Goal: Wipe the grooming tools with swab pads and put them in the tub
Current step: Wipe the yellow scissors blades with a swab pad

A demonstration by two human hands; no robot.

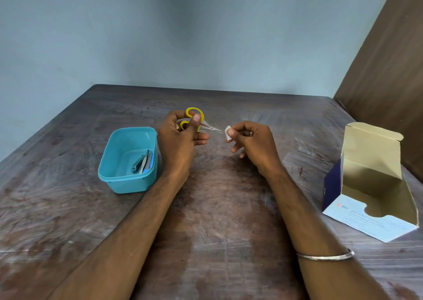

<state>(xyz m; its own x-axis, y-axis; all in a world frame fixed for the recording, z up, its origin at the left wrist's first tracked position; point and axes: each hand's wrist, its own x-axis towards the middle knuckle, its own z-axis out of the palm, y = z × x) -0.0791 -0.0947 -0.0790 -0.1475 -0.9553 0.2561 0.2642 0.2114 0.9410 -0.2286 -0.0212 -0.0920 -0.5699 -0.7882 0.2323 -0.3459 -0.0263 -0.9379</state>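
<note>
My left hand [180, 135] grips small scissors [194, 114] by their yellow handles, above the middle of the table, with the thin metal blades pointing right. My right hand [251, 142] pinches a small white swab pad [228, 132] between thumb and forefinger, just off the blade tips. The blue plastic tub [119, 180] stands left of my left hand. A nail clipper [140, 162] and another flat tool lie inside it.
An open cardboard box of alcohol swabs [370, 190] stands at the right, its lid flap raised. The worn wooden table [217, 208] meets a blue wall at the back. A brown panel rises at the far right.
</note>
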